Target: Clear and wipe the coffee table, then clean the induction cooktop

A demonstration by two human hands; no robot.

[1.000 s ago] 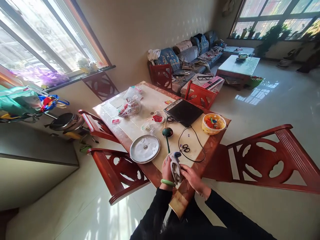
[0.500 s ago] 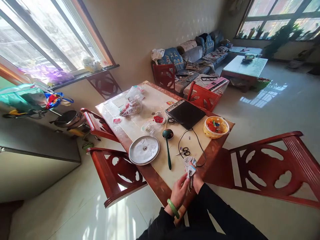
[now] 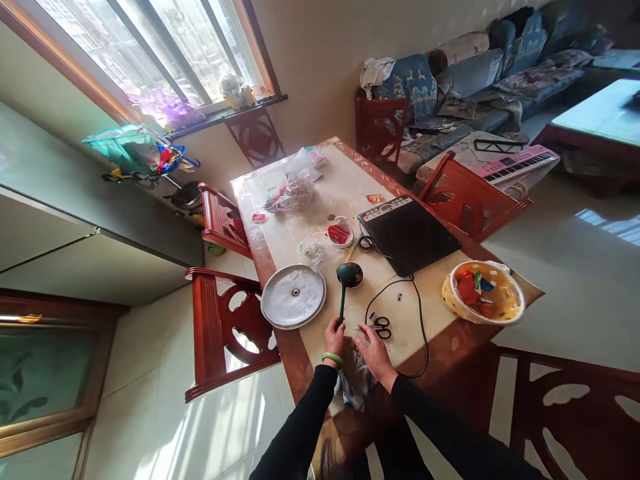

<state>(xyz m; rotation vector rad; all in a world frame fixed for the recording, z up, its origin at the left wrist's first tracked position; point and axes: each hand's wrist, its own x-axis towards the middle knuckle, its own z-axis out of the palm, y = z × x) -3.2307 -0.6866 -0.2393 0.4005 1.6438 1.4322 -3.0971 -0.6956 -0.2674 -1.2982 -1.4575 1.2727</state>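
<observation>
green ladle (image 3: 349,275) was nr ctr of frame, its lower end grasped by l hand (image 3: 333,339); r hand (image 3: 373,352) loose, fingers spread, btwn cloth (image 3: 354,385) and scissors (image 3: 383,327). a snug, level hold prob suited best.

Both sleeves (image 3: 300,427) are long and plain black; a smooth green bangle (image 3: 332,359) sits just past the left one. The trousers (image 3: 403,445), lost in shadow, seem black too.
</observation>
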